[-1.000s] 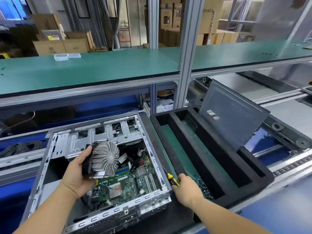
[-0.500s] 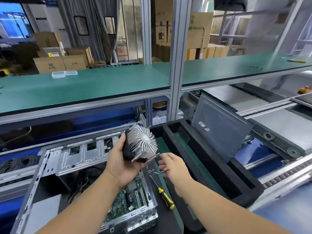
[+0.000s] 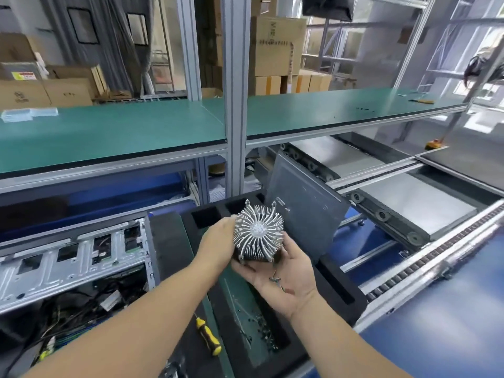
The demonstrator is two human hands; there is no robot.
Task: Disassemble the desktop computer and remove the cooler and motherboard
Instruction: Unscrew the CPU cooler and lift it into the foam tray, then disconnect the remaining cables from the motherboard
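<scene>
I hold the cooler (image 3: 258, 233) up over the black foam tray (image 3: 338, 285), fins facing me. My left hand (image 3: 218, 246) grips its side at nine o'clock, fingers curled around it. My right hand (image 3: 283, 276) cups it from below at five o'clock, palm up and fingers spread. The open computer case (image 3: 73, 257) sits at eight o'clock, a yellow screwdriver (image 3: 208, 336) at six.

Bright daylight is pouring in from the upper right, washing out that corner. Wide-angle distortion is bending the frame posts (image 3: 236, 77), and the edges are blurring softly; shadows are staying faint.
</scene>
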